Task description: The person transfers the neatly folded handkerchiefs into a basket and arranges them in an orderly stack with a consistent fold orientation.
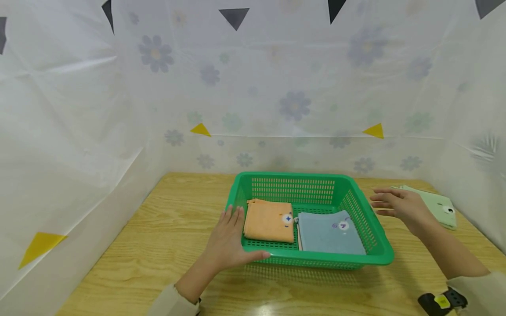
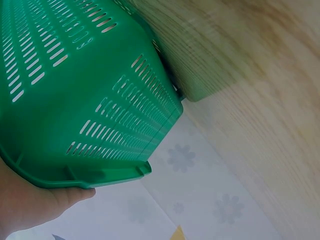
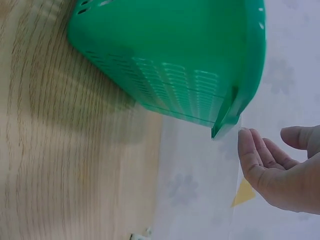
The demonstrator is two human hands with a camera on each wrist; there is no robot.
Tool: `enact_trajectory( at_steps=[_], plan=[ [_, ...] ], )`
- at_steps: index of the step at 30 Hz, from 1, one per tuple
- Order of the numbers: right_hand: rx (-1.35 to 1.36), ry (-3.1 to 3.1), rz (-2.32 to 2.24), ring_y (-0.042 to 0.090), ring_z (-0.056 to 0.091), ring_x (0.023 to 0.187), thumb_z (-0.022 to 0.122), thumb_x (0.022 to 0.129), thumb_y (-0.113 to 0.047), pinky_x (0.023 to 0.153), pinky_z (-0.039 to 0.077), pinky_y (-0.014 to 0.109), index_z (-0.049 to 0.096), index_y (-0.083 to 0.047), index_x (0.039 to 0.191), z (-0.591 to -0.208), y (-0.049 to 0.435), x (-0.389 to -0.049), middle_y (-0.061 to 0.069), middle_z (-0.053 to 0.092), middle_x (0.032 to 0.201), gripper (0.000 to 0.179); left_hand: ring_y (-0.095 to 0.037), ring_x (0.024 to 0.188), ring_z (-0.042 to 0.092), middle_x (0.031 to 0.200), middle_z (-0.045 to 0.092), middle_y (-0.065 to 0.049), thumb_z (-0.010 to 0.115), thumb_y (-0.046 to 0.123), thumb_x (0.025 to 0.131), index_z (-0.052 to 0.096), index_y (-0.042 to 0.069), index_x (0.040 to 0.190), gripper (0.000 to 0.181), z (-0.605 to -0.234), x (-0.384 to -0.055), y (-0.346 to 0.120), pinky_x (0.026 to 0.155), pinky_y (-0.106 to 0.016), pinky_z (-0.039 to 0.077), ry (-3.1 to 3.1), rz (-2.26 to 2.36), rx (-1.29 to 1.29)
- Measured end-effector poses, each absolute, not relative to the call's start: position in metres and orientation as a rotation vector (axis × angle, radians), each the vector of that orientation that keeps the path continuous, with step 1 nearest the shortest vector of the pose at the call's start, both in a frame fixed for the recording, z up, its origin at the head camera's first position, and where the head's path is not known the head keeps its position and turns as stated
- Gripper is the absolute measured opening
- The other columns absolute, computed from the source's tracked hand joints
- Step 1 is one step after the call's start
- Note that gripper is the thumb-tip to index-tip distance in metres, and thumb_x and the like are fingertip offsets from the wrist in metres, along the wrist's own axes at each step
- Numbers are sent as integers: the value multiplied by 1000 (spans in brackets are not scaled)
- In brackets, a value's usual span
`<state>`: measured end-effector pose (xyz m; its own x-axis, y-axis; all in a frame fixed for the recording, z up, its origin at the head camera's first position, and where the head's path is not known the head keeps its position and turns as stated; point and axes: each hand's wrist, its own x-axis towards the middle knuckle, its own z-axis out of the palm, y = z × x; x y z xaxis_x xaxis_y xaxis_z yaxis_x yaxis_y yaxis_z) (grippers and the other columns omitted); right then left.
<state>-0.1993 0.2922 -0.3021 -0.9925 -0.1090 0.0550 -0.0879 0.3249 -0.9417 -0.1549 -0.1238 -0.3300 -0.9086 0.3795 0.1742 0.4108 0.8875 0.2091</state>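
Note:
A green plastic basket (image 1: 292, 254) with slotted walls stands on the table. Inside it lie a folded orange towel (image 1: 269, 221) on the left and a folded blue towel (image 1: 326, 235) on the right, each with a small embroidered face. My left hand (image 1: 227, 245) rests on the basket's front left corner, fingers straight along the left rim and thumb at the front rim. To the right of the basket my right hand (image 1: 401, 206) hovers with relaxed fingers and holds nothing. In the right wrist view its fingertips (image 3: 245, 135) are close to the basket's rim, apart from it.
A folded light green towel (image 1: 439, 206) lies on the table's right side, partly hidden behind the right hand. White patterned sheeting (image 1: 253, 87) encloses the wooden table (image 1: 158, 245) at the back and both sides. A dark band (image 1: 442, 303) circles the right wrist.

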Motion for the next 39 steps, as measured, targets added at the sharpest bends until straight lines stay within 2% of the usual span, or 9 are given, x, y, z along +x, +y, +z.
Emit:
enact_trajectory(
  at_steps=[3,7,9,15,19,28,32,33,39],
  plan=[
    [-170,2561,-1794,-7,62,83,43,99,-31,71,56,19,51,-22,117,-304,296,-200,-28,61,89,21,-36,143,10,152,21,-21,19,95,61,17,-2,147,130,-330,-155,-124,118,-48,12,-2928,-370,-612],
    [-128,2604,-1727,-10,61,83,40,99,-33,72,56,20,39,1,135,-308,302,-201,-32,59,88,49,-36,143,10,152,20,-20,20,95,61,17,-2,147,130,-330,-155,-124,118,-48,11,-2929,-375,-607],
    [-122,2610,-1713,-10,60,82,38,100,-32,72,56,21,34,7,138,-310,305,-202,-32,58,88,55,-36,143,11,152,21,-20,19,96,61,17,-2,147,130,-331,-155,-125,118,-48,11,-2927,-368,-606],
    [-106,2601,-1726,-9,60,82,41,99,-35,71,56,21,36,0,138,-315,315,-205,-32,59,88,53,-37,143,12,151,22,-21,17,96,60,18,-2,147,131,-332,-155,-125,117,-48,13,-2907,-365,-611],
    [-55,2602,-1722,-10,59,80,41,99,-34,71,56,21,36,1,137,-318,320,-206,-33,57,86,53,-37,143,12,151,22,-21,16,96,60,18,-2,147,131,-332,-155,-125,117,-49,13,-2905,-368,-614],
    [-5,2606,-1684,-13,57,78,34,101,-31,70,56,20,18,21,138,-328,335,-208,-34,53,83,66,-38,142,13,150,23,-22,15,96,60,19,-3,146,131,-331,-155,-124,117,-49,13,-2903,-355,-621],
    [19,2580,-1707,-14,57,78,37,100,-36,72,56,21,16,20,139,-338,349,-212,-31,52,85,72,-37,143,13,150,24,-22,16,96,60,19,-3,146,131,-331,-154,-124,117,-49,12,-2905,-369,-619],
    [28,2538,-1765,-12,59,77,38,100,-34,71,56,22,24,15,140,-341,353,-213,-29,54,84,65,-37,143,12,150,24,-22,17,96,60,19,-3,146,131,-331,-154,-124,117,-49,12,-2905,-371,-619],
    [93,2486,-1815,-11,58,74,33,101,-30,70,55,20,18,18,140,-343,361,-212,-29,55,79,63,-37,143,12,150,24,-22,17,96,60,19,-3,146,131,-330,-154,-124,117,-49,12,-2909,-377,-621]
  ],
)
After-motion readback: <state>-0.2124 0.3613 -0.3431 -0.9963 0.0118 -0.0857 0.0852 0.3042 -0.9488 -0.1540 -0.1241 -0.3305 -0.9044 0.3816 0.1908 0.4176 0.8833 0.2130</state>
